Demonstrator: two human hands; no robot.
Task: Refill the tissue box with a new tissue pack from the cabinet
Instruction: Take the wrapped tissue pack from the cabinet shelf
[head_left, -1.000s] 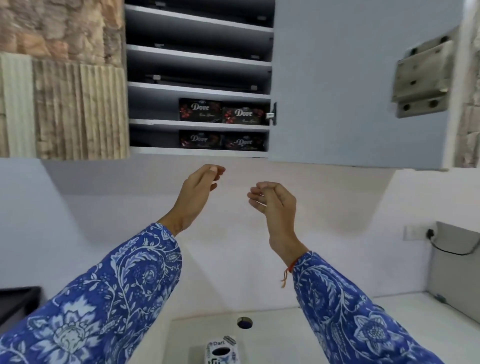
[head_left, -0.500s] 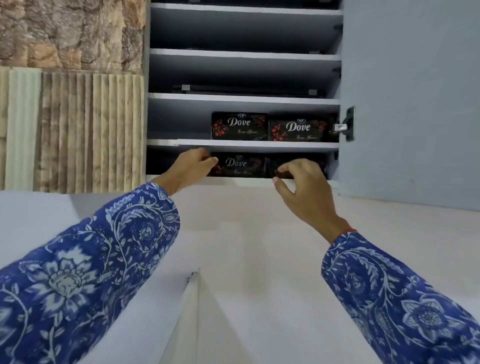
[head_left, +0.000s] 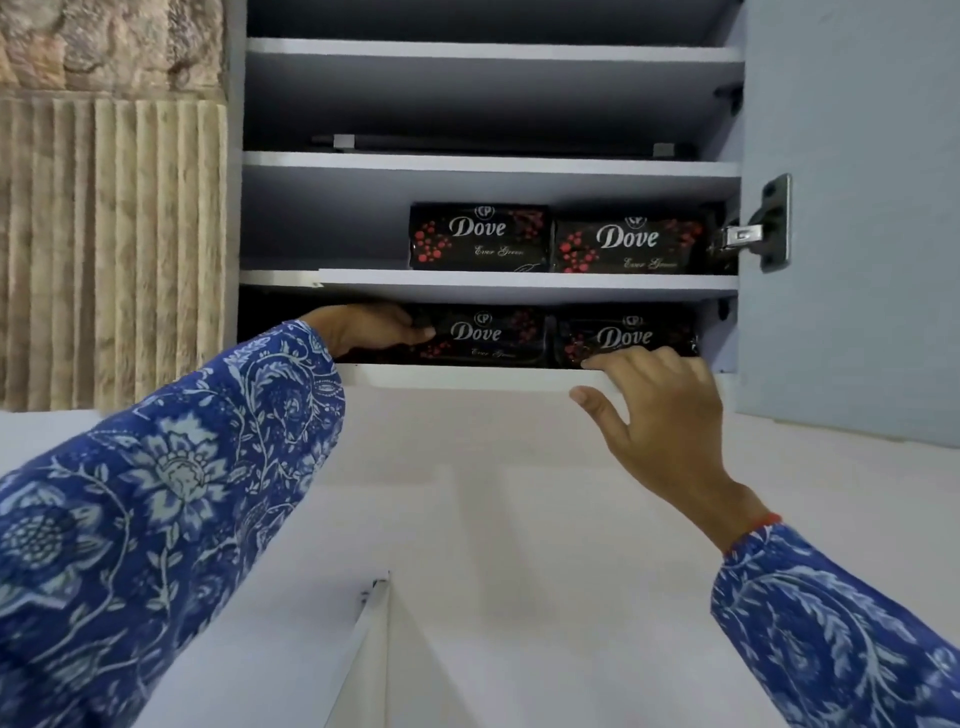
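Black "Dove" tissue packs lie in the open wall cabinet, two on the lowest shelf (head_left: 457, 376) and two on the shelf above. My left hand (head_left: 363, 330) reaches into the lowest shelf and its fingers close around the left end of the lower-left tissue pack (head_left: 483, 338). My right hand (head_left: 660, 415) is at the shelf's front edge. Its fingertips rest against the bottom front of the lower-right pack (head_left: 631, 335), with the thumb spread below the edge. The tissue box is out of view.
Two more packs (head_left: 478, 236) (head_left: 631, 244) sit side by side on the shelf above. The grey cabinet door (head_left: 857, 208) stands open to the right on its metal hinge (head_left: 758, 228). A ribbed stone-look panel (head_left: 114, 249) borders the cabinet on the left. The upper shelves hold no packs.
Both hands rose from below the cabinet to the lowest shelf. The left hand went in and closed on the lower-left pack's end; the right hand's fingers settled at the shelf edge.
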